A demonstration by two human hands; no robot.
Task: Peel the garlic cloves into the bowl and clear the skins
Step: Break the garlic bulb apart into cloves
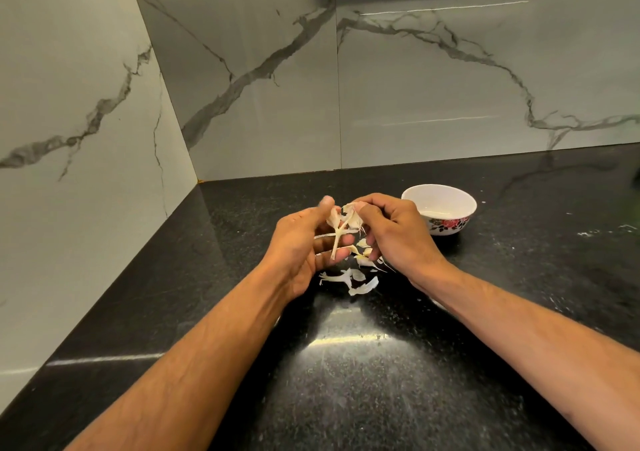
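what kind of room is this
Most likely a home kitchen: a black granite countertop set in a corner of marble-look wall tiles, a floral bowl, and garlic skins under the working hands.

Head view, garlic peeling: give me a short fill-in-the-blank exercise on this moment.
1. Both hands, left hand and right hand, hold the garlic above the ____ countertop.
2. The white bowl stands to the ____ of the hands.
3. Loose skins lie on the counter ____ the hands.

Missing words: black; right; below
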